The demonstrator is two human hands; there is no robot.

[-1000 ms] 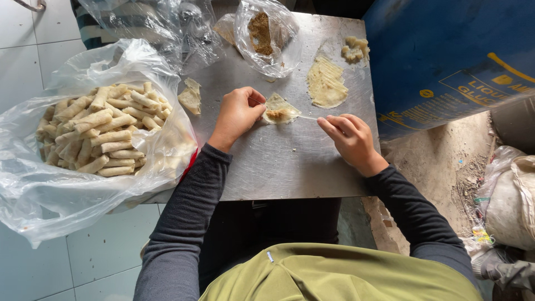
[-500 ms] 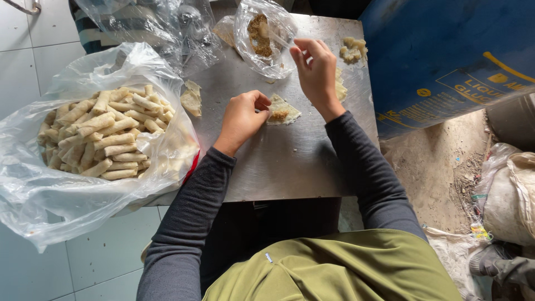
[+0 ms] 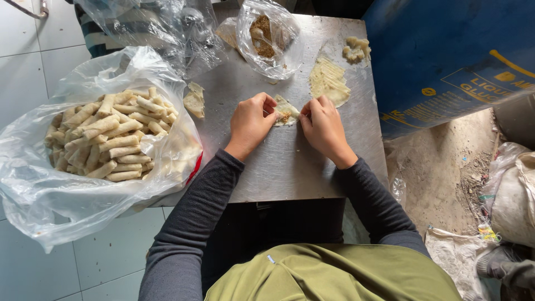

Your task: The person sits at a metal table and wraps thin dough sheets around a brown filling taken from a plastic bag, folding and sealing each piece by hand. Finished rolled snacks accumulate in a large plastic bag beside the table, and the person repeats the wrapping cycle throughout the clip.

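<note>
1. Nearest the camera, both dark-sleeved arms reach forward over the steel table (image 3: 290, 167). The left hand (image 3: 251, 124) and the right hand (image 3: 323, 125) meet at a thin wrapper (image 3: 286, 110) lying flat on the metal, with brown filling showing at its middle.
2. Both hands are curled, and their fingertips pinch the wrapper's two side edges: the left hand grasps the left edge, the right hand the right edge. Neither is clenched tight.
3. To fold well here, I judge that the sides should come in evenly over the filling, with the sheet kept flat against the table so it does not tear, and the filling kept in a compact line so the roll closes snugly.
4. To the left, a clear plastic bag (image 3: 33, 189) holds a heap of finished rolls (image 3: 108, 136), and a loose piece of wrapper (image 3: 194, 100) lies just beside it.
5. Farther up the table lie a stack of wrappers (image 3: 329, 81), a small lump of dough scraps (image 3: 356, 49) and a clear bag of filling (image 3: 267, 34).
6. On the right stands a blue drum (image 3: 446, 61), close against the table's edge.
</note>
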